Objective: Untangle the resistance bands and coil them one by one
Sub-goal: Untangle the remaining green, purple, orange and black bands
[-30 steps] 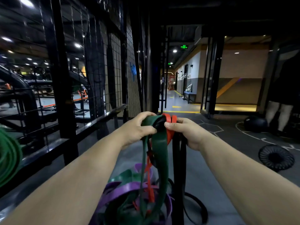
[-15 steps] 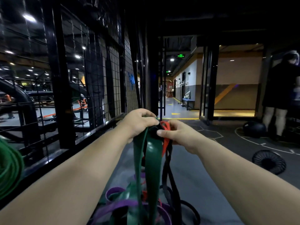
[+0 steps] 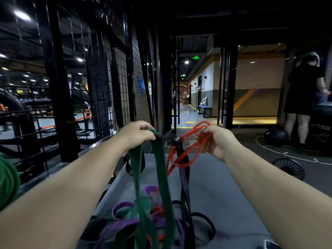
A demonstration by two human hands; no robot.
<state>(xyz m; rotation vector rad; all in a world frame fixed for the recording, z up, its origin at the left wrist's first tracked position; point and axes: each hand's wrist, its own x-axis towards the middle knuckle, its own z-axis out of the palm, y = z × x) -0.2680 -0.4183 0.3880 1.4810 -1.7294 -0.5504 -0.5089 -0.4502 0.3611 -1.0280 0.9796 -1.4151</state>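
My left hand grips the top of a wide green band that hangs down in two strands, together with a black band stretched toward the right. My right hand pinches loops of a thin red band, which is wound around the black band. Both hands are held up at chest height, a short way apart. Below them a tangle of purple, green, red and black bands lies on a grey mat.
A black wire-mesh cage wall runs along the left, with a coiled green band at the left edge. A black round fan and a dark ball sit on the floor at right, near a standing person.
My hands have moved apart: the right hand has pulled the red band out to the right into open loops, while the left keeps hold of the green and black bands. The view tilted slightly down.
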